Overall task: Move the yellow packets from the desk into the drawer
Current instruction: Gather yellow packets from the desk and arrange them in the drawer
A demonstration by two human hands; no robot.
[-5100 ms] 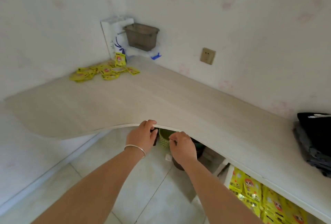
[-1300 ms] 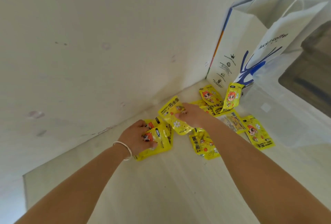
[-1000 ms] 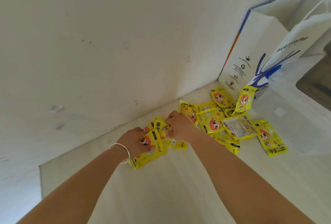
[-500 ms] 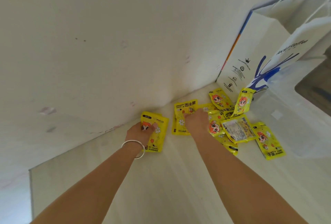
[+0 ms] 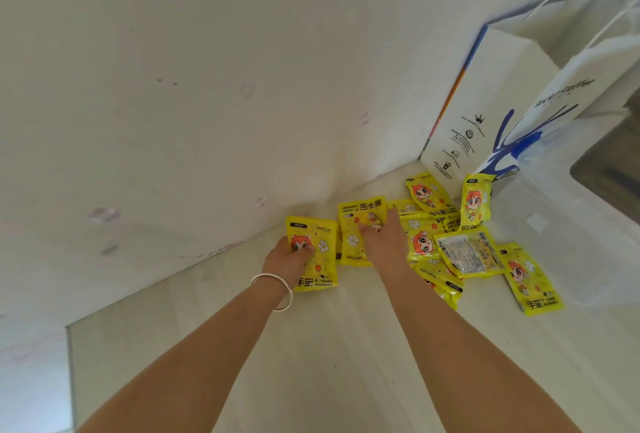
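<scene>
Yellow packets (image 5: 465,256) under left hand (image 5: 289,257) and right hand (image 5: 382,242)

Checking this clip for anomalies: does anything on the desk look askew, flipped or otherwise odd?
Two small things. One yellow packet lies back-side up, showing its printed label panel, atop the heap. Another packet stands tilted against the white paper bag instead of lying flat. No visible tears or spills.

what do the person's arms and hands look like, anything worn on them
Both forearms are bare, with no sleeves in view. The left hand has a thin, shiny silver bangle hanging loosely round the wrist. The right hand and its wrist carry nothing: no watch, band or glove shows. No rings are visible on either hand, though most of the fingers are hidden from this angle.
</scene>
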